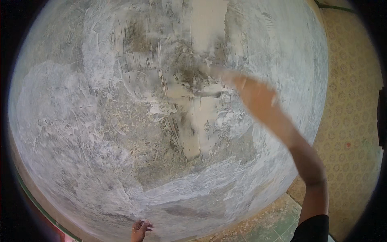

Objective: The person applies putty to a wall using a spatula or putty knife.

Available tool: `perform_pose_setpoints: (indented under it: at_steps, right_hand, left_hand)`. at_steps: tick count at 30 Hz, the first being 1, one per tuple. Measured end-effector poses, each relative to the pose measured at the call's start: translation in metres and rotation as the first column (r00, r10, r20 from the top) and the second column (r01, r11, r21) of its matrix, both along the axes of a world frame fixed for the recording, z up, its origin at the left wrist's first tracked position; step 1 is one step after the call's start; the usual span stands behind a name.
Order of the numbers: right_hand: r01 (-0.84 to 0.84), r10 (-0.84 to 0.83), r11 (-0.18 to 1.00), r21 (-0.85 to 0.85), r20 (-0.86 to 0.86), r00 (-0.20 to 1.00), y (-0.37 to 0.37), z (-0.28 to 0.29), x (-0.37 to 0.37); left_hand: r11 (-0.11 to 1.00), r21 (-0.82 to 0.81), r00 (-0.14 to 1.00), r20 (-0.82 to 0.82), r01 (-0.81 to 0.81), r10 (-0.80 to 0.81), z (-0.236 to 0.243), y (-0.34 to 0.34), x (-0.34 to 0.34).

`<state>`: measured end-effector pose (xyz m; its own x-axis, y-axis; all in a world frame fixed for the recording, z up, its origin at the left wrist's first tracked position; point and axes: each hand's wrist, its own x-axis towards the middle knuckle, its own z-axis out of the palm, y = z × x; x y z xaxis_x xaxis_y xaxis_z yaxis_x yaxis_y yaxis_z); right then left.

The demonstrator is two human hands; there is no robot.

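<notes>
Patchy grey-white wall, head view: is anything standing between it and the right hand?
Nothing visible stands between the right hand and the wall except a blurred shape, perhaps a held tool. The left hand is low in the picture, out of the way.

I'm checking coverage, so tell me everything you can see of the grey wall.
The wall fills most of the view, looking plaster-like: mottled grey and chalky white, rough in places, with dark scrape streaks and smooth cream patches. A patterned yellowish surface lies to its right. The right hand is blurred before it; contact is unclear.
</notes>
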<state>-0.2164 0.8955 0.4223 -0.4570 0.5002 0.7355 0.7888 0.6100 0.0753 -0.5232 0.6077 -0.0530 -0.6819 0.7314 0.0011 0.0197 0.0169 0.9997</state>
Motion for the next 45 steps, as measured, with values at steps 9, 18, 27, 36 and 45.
perform_pose_setpoints:
  at_steps: [9,18,27,36,45]
  right_hand:
    - [-0.021,0.136,0.787,0.617,-0.139,0.981,0.066,0.200,0.003]
    - [-0.151,0.051,0.726,0.671,0.166,0.985,0.063,-0.133,-0.002]
    - [-0.025,0.287,0.490,0.871,-0.135,0.948,0.100,0.076,0.014]
    - [-0.013,-0.011,0.601,0.799,0.025,1.000,0.087,-0.061,-0.034]
    - [-0.092,0.391,0.671,0.736,-0.246,0.887,0.078,0.120,0.007]
  left_hand:
    - [0.974,-0.010,0.958,-0.176,0.228,-0.226,0.039,0.048,0.039]
    - [0.952,0.019,0.952,0.015,0.306,-0.306,0.044,0.031,0.030]
    - [0.952,0.030,0.952,-0.051,0.304,-0.303,0.073,0.043,0.036]
    - [0.958,0.079,0.960,-0.068,0.276,-0.271,0.039,0.010,0.015]
    - [0.976,0.062,0.978,-0.011,0.210,-0.210,0.046,0.025,0.010]
